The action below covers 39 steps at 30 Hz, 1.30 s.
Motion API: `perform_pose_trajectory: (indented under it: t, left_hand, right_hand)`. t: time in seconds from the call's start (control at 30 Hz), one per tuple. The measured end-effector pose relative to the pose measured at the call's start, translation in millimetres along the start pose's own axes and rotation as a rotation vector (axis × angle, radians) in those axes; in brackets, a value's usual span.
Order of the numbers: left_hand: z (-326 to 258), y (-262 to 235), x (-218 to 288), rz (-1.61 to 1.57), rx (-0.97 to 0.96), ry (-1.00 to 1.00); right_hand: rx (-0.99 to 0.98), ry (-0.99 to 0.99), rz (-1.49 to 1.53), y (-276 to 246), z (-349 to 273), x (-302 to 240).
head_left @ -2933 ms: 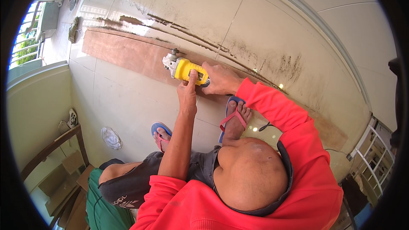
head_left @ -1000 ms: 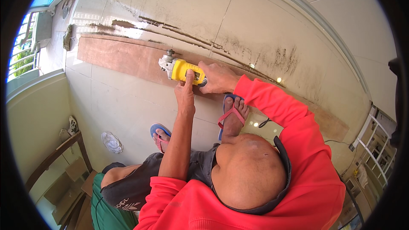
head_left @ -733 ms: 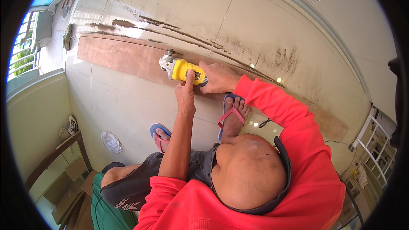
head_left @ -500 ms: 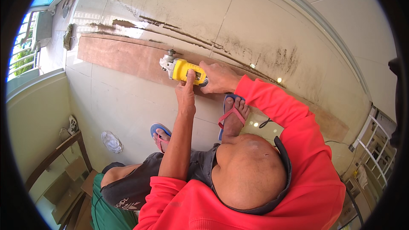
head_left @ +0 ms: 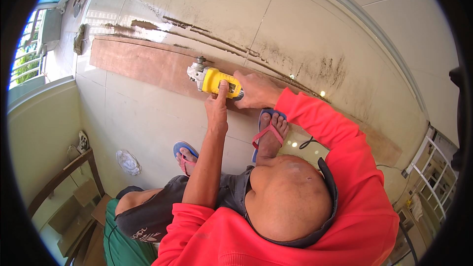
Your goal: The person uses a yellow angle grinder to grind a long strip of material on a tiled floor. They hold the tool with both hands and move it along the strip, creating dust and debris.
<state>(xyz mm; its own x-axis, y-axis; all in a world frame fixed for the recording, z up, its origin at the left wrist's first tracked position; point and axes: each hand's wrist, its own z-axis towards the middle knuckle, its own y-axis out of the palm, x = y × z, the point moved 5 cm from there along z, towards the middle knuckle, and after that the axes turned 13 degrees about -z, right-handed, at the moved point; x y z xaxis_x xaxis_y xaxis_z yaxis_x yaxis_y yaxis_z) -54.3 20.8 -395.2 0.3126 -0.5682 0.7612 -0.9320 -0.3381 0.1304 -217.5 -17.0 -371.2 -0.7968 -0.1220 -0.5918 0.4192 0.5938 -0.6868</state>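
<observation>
Both of my hands hold a yellow and black angle grinder (head_left: 212,80) with a silver gear head. My left hand (head_left: 217,108) grips the underside of its body, thumb pressed on the yellow casing. Wrapped round the rear end is my right hand (head_left: 258,91). The grinder's disc side points away from me, at the far edge of a long reddish-brown wooden board (head_left: 133,59) lying on the tiled floor. A dark cut line runs along that edge; whether the disc touches the wood I cannot tell.
Streaks of brown sawdust (head_left: 212,39) lie on the tiles beyond the board. My feet in blue flip-flops (head_left: 183,150) are on the near side. A crumpled white bundle (head_left: 128,162) lies at left, near a wooden chair (head_left: 64,182). A black cord (head_left: 308,143) loops by my right knee.
The grinder and both hands appear very slightly further right in the picture, as the view shifts a little. My hold on the grinder is the same.
</observation>
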Motion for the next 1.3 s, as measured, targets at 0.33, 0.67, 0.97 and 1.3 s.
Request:
perform_pose_trajectory:
  t: [0.33, 0.67, 0.97, 1.3]
  left_hand:
    - [-1.8, 1.7, -0.8, 0.018, 0.006, 0.018]
    - [1.2, 0.7, -3.8, 0.029, -0.023, 0.004]
    - [2.9, -2.6, -7.2, 0.042, -0.027, -0.001]
    - [-0.2, 0.6, -5.5, 0.0, -0.042, 0.012]
  right_hand:
    - [0.003, 0.013, -0.009, -0.2, -2.3, 0.9]
    - [0.044, -0.017, 0.018, 3.4, -2.4, 4.3]
    - [0.034, -0.004, 0.003, 5.8, -2.0, 4.0]
    - [0.027, -0.011, 0.002, 8.4, -0.8, 6.0]
